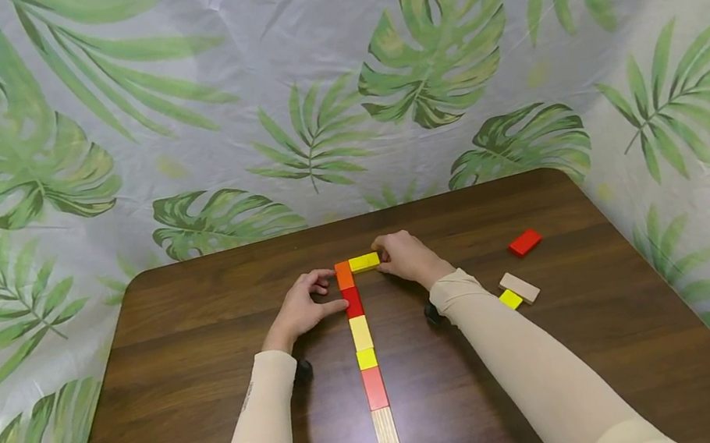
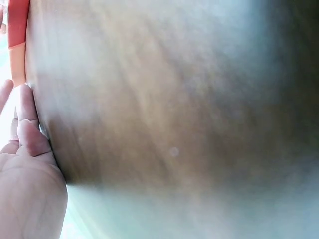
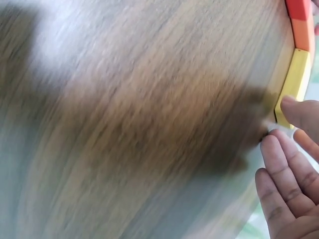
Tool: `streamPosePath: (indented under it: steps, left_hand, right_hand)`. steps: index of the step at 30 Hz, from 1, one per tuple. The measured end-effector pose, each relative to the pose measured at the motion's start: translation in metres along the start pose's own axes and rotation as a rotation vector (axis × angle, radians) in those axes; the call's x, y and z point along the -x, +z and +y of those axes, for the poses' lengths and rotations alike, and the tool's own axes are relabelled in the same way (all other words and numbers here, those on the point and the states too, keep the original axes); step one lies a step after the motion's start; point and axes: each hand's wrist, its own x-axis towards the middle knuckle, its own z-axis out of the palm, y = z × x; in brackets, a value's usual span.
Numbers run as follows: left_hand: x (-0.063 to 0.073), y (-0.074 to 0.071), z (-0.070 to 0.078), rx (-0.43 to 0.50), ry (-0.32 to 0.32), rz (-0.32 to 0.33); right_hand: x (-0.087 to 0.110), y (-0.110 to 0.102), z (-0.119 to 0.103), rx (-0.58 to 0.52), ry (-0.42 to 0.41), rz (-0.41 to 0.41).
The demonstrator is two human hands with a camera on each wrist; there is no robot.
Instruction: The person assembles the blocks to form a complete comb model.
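Note:
A straight row of flat blocks lies on the table, running away from me. From near to far come a plain wooden block [image 1: 387, 432], a pinkish-red block [image 1: 375, 388], a small yellow block [image 1: 367, 359], a pale yellow block [image 1: 361, 333], a red block [image 1: 353, 303] and an orange block [image 1: 345, 275]. A long yellow block [image 1: 364, 263] extends rightward from the orange one. My right hand [image 1: 406, 258] pinches its right end between thumb and finger. Along the row's left side, my left hand [image 1: 301, 308] touches the orange and red blocks with extended finger and thumb.
To the right on the dark wooden table [image 1: 200, 312] lie a loose red block [image 1: 525, 242], a plain wooden block [image 1: 520, 287] and a small yellow block [image 1: 510, 298]. A leaf-patterned cloth [image 1: 310, 47] hangs behind the table's far edge.

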Motion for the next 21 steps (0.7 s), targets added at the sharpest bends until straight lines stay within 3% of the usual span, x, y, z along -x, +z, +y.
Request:
streamPosePath:
  steps: [13,21]
  left_hand:
    - [0.001,0.002,-0.002,0.014,-0.006,0.007]
    - [-0.002,0.002,-0.003,-0.023,0.029,-0.011]
  right_hand:
    - [0.017,-0.021,0.025,0.000,-0.049,-0.065]
    - [0.033,-0.052,0.060,-0.054,-0.081,-0.030]
